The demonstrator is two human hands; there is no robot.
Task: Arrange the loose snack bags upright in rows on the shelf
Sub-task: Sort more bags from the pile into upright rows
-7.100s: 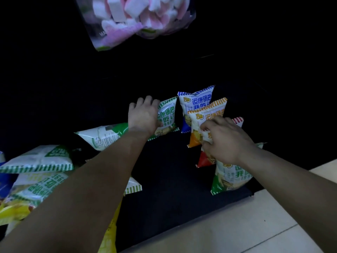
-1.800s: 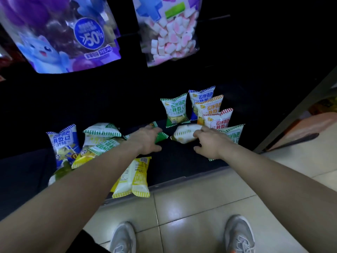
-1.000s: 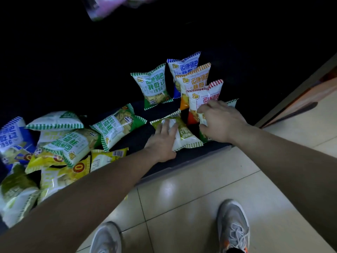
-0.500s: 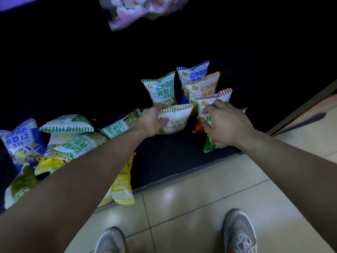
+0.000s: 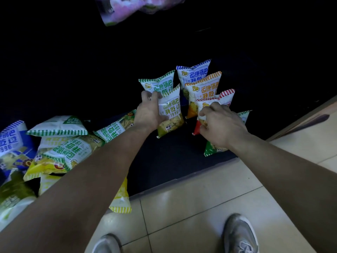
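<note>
Green-striped snack bag [image 5: 170, 110] held upright in left hand [image 5: 150, 115], fingers clamped round its left edge. It's low over dark shelf [image 5: 173, 161]; can't tell if bottom touches. Sits just in front of standing green bag [image 5: 156, 84], so guessing next slot in that row. Right hand [image 5: 221, 126] curled onto red-striped bag [image 5: 227, 94], prob bracing that row, orange bag [image 5: 204, 84] and blue bag [image 5: 193, 70] behind, against tipping. Loose pile [image 5: 63, 150] lies flat at left, plenty left to do.
</note>
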